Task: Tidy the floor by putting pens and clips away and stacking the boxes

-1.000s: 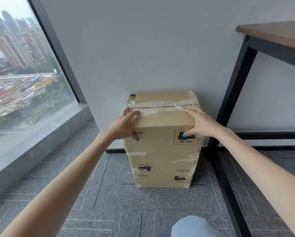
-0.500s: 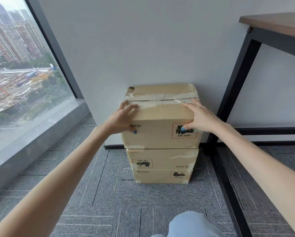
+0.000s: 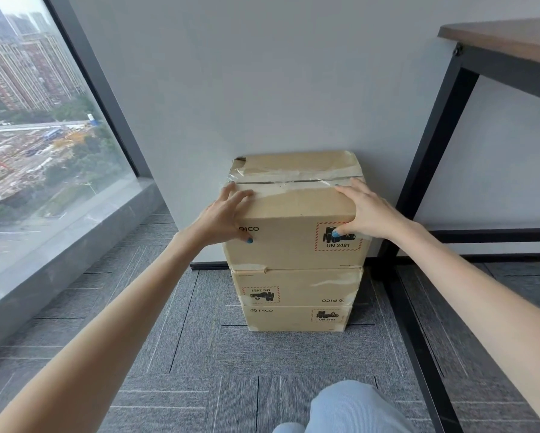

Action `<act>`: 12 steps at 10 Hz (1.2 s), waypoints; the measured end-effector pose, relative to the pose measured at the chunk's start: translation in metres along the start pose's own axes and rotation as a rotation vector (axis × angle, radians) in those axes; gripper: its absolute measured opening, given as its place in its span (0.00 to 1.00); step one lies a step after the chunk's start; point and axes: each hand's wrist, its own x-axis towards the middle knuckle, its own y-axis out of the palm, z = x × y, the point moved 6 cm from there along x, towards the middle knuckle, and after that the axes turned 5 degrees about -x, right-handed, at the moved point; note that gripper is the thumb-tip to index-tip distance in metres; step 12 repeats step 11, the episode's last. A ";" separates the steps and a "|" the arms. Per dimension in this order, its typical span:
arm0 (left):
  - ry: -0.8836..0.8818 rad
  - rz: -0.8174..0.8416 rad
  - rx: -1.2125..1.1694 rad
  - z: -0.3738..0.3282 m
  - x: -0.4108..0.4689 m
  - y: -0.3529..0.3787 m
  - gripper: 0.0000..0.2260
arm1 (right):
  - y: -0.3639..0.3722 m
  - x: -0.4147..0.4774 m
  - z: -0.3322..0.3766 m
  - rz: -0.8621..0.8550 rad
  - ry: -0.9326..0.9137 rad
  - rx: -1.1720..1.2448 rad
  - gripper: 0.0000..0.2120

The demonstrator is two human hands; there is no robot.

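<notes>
Three brown cardboard boxes stand stacked on the grey carpet against the white wall. The top box [image 3: 293, 210] is the largest and has torn clear tape across its lid. It sits on the middle box [image 3: 306, 287], which lies on the bottom box [image 3: 290, 320]. My left hand [image 3: 221, 218] holds the top box at its front left upper corner, fingers on the lid and thumb on the front face. My right hand [image 3: 365, 210] holds the front right upper corner the same way. No pens or clips are in view.
A wooden desk [image 3: 506, 39] with a black metal leg [image 3: 431, 145] stands just right of the stack, its floor rail running toward me. A large window [image 3: 37, 120] and grey sill [image 3: 59, 245] line the left. My knee [image 3: 350, 407] shows at the bottom.
Both hands have stayed on the top box's front corners. The top box has settled lower onto the stack, and my view has shifted slightly.
</notes>
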 end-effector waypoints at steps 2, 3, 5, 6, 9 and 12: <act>-0.033 0.042 0.194 -0.002 -0.005 0.000 0.48 | -0.001 -0.004 0.000 0.001 0.017 -0.126 0.51; -0.057 0.032 0.310 -0.005 -0.010 0.000 0.47 | 0.000 -0.011 0.006 -0.030 0.029 -0.190 0.49; 0.023 -0.079 0.324 -0.034 -0.023 -0.005 0.41 | -0.002 -0.023 0.030 -0.216 -0.080 -0.274 0.39; 0.056 -0.077 0.302 -0.052 -0.030 -0.012 0.35 | -0.010 -0.033 0.056 -0.291 -0.148 -0.265 0.27; -0.090 -0.012 0.149 -0.117 -0.095 -0.079 0.20 | -0.077 -0.094 0.125 -0.094 -0.207 -0.249 0.14; -0.183 0.010 0.049 -0.186 -0.166 -0.164 0.16 | -0.175 -0.186 0.157 0.025 -0.126 -0.192 0.13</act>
